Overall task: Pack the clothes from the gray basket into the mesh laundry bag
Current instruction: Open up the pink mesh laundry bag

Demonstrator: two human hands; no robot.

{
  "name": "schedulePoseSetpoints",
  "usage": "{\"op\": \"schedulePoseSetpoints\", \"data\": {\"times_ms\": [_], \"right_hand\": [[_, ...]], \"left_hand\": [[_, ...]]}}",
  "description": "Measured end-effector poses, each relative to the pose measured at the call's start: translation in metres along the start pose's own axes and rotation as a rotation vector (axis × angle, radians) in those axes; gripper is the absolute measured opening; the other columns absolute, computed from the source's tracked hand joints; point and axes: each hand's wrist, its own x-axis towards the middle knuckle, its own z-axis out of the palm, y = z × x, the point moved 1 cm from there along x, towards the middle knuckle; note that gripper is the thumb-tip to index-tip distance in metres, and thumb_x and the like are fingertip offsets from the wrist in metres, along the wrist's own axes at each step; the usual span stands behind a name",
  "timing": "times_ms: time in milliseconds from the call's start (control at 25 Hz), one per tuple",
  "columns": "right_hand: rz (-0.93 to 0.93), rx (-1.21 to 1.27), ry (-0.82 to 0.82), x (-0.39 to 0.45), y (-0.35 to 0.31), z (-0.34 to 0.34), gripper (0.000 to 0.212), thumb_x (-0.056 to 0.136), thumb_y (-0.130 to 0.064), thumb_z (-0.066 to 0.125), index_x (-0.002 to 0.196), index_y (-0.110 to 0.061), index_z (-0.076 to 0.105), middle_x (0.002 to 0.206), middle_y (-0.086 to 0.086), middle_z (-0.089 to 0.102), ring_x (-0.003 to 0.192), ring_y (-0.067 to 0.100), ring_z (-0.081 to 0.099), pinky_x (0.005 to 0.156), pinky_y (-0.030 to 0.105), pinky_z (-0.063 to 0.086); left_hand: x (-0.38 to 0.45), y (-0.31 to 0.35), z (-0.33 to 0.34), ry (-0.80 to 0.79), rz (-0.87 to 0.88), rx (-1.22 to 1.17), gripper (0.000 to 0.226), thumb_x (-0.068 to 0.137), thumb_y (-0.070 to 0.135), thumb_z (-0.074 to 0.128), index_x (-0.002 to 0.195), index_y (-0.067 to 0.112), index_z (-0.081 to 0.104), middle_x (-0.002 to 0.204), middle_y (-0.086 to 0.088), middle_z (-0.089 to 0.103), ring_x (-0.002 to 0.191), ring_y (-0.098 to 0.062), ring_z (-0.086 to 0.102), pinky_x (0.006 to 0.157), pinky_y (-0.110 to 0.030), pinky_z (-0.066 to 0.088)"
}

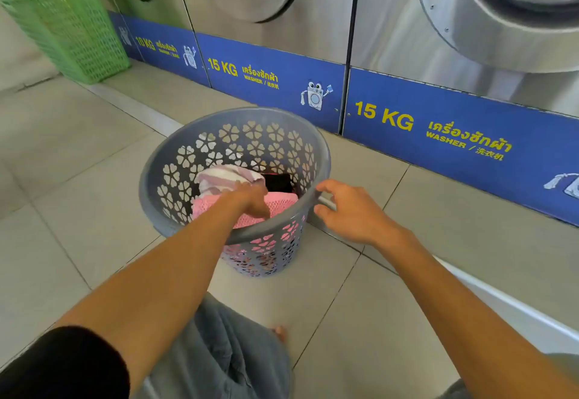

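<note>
The left hand (250, 199) reaches down into the gray basket (163, 166), its fingers curled onto the pink mesh bag (282, 202) lying inside; whether it truly grips the mesh I cannot tell for sure, though the fingers bend into it. The right hand (347, 210) grasps the basket's near rim, thumb over the top edge and fingers wrapped below. The basket is round, gray plastic, its wall pierced with flower-shaped holes, and it tilts toward the person. Inside, beside the pink mesh, lie a striped white and mauve cloth (222, 177) and something black (279, 182). The basket stands on a floor (78, 179) of pale tiles, just before a row of steel washing machines (282, 7) with blue panels marked 15 KG. A green basket (69, 28) stands well apart to the left.
</note>
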Motion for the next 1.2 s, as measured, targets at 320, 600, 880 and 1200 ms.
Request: {"op": "schedulePoseSetpoints", "data": {"times_ms": [320,600,880,1200], "right_hand": [[-0.047,-0.032,-0.048,0.018,-0.011,0.015,0.056,0.095,-0.022,0.052,0.15,-0.021,0.041,0.138,0.013,0.057,0.119,0.031,0.056,0.097,0.037,0.047],[-0.039,-0.005,-0.063,-0.006,-0.009,-0.017,0.051,0.096,-0.028,0.059,0.145,-0.024,0.047,0.145,0.006,0.053,0.128,0.026,0.052,0.097,0.03,0.041],[0.044,0.302,0.082,-0.056,0.005,-0.05,0.048,0.09,-0.047,0.061,0.136,-0.035,0.055,0.127,-0.014,0.064,0.121,0.006,0.059,0.102,0.033,0.045],[0.138,0.672,0.237,-0.11,0.043,-0.05,0.019,0.098,-0.04,0.05,0.101,-0.036,0.068,0.093,-0.02,0.075,0.088,-0.003,0.07,0.071,0.016,0.054]], "left_hand": [[0.001,-0.028,0.01,0.105,-0.333,0.093,0.077,0.082,0.026,0.064,0.148,0.014,0.027,0.152,-0.02,0.03,0.142,-0.037,0.028,0.112,-0.051,0.032],[-0.033,-0.007,-0.047,0.297,-0.19,-0.032,0.026,0.091,0.017,0.05,0.112,0.01,0.063,0.103,-0.008,0.065,0.102,-0.03,0.061,0.102,-0.048,0.044],[-0.143,0.095,-0.105,0.559,0.443,-0.897,0.022,0.096,0.011,0.049,0.102,0.01,0.071,0.087,0.0,0.064,0.082,-0.016,0.057,0.077,-0.031,0.043],[-0.152,0.174,-0.042,-0.127,0.463,-1.392,0.035,0.087,0.037,0.066,0.117,0.02,0.067,0.116,-0.008,0.072,0.109,-0.027,0.068,0.1,-0.049,0.051]]}}
